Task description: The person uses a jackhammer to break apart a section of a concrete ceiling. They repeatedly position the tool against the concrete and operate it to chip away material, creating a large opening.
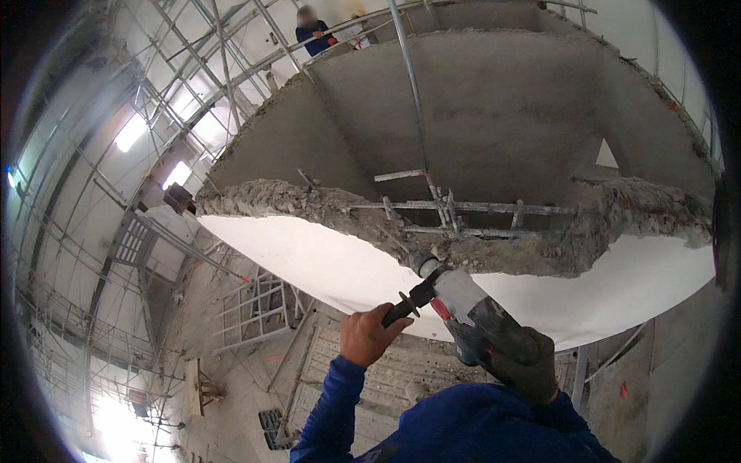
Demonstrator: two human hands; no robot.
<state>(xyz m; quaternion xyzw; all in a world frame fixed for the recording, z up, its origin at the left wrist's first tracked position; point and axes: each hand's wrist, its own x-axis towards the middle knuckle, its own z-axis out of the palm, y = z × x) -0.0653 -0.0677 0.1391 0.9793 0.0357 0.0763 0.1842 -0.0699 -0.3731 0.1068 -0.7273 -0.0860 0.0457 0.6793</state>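
Observation:
A rotary hammer [467,299] with a grey and black body slants up and left in front of me. My left hand [369,337], bare, is wrapped round its black side handle [399,310]. At the back of the tool, my right hand [539,369] in a dark glove is closed on the rear grip, its fingers partly hidden by the body. The hammer's chuck end [423,263] points at the rough, broken top edge of a concrete wall [513,253]. Whether the bit touches the concrete I cannot tell. Exposed reinforcing bars [494,207] stick out of that edge.
The wall's smooth white face [309,251] curves below the broken edge. Behind it lies a grey concrete hollow [502,100], crossed by an upright metal pole [409,73]. Scaffolding [224,69] stands left; another person [312,35] is at the far top. A metal frame [255,312] lies far below.

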